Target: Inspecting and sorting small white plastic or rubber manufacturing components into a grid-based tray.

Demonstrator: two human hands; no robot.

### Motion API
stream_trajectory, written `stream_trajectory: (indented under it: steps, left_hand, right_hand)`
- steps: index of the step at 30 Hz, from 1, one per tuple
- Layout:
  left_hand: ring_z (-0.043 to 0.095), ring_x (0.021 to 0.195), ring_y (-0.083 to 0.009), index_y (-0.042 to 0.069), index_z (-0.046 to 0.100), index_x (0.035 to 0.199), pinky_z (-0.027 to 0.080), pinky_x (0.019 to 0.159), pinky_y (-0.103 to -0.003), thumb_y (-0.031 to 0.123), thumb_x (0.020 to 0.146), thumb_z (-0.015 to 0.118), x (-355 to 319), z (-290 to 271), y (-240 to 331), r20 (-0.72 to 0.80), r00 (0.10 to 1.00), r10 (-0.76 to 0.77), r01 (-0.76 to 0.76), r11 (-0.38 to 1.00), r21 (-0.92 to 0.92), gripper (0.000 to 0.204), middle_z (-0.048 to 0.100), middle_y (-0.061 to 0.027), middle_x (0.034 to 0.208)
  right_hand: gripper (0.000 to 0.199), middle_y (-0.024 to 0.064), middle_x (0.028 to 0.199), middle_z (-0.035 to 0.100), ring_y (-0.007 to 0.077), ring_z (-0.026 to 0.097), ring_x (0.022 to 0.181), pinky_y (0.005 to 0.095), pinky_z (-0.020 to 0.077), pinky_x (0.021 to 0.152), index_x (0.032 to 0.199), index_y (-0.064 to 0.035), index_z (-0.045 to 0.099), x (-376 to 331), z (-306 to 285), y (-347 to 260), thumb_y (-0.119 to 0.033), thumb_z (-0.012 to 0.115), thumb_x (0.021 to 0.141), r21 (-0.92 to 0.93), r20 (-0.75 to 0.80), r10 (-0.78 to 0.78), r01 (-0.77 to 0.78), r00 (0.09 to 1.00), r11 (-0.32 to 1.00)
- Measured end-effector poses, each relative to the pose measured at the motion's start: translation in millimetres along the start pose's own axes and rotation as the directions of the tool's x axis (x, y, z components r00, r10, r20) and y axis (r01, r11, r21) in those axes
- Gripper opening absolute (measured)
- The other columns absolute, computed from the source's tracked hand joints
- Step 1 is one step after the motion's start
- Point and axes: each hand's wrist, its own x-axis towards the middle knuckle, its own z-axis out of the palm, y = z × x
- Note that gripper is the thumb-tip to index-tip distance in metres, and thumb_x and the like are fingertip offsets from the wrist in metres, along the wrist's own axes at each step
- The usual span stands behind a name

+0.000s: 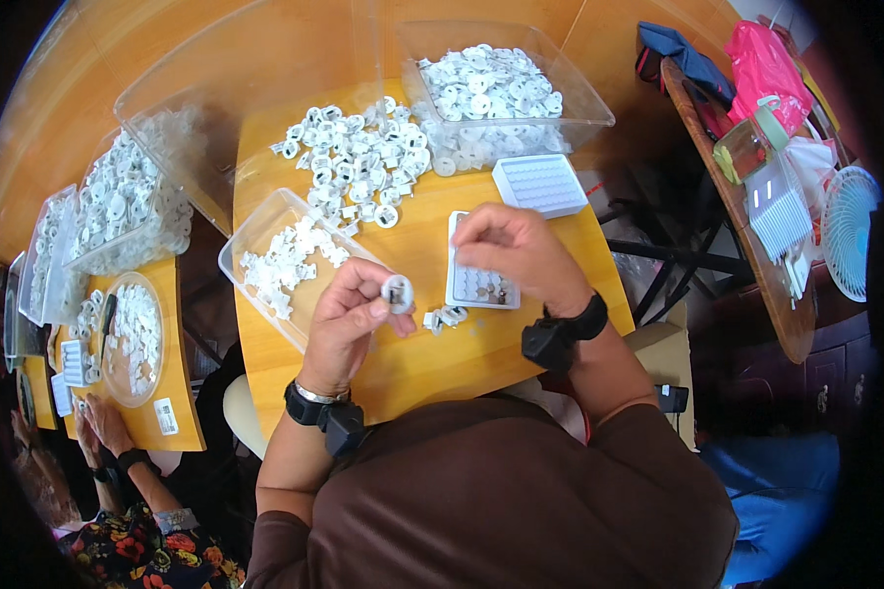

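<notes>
Left hand [349,314] closed round a small white round plastic part [398,293], pinched between thumb and fingertips, held just above the bench [413,363] near its middle. Right hand [516,250] curled, fingertips pinched together over a small white grid tray [476,280]; can't tell if anything is between them. A few loose white parts [444,316] lie on the bench between the hands.

Part looks light, rigid, smooth moulded plastic, so likely slippery and easy to drop; best held by the outer rim, as now, leaving the centre hole free.

Left of the held part: clear tub of white clip pieces [280,260]. Far: loose heap of white rings [359,157], a big clear bin of rings [496,88], a second grid tray [540,184]. Far left, another person's hands [103,427] at a neighbouring bench.
</notes>
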Motion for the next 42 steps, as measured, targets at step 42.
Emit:
stream_trajectory:
  steps: [42]
  left_hand:
    - [0.063, 0.074, -0.0246, 0.002, 0.049, 0.102, 0.051, 0.063, -0.032, 0.023, 0.084, 0.066, -2, -2, -1, 0.004, 0.999, 0.039, -0.038, 0.994, -0.102, 0.033, 0.063, -0.0173, 0.087]
  right_hand:
    - [0.014, 0.0062, 0.089, 0.066, 0.0101, 0.061, 0.083, 0.0244, 0.0486, 0.074, 0.098, 0.0019, 0.065, 2, 57, 32, -0.008, 0.06, 0.089, 0.023, -0.004, -0.102, 0.102, 0.995, 0.994]
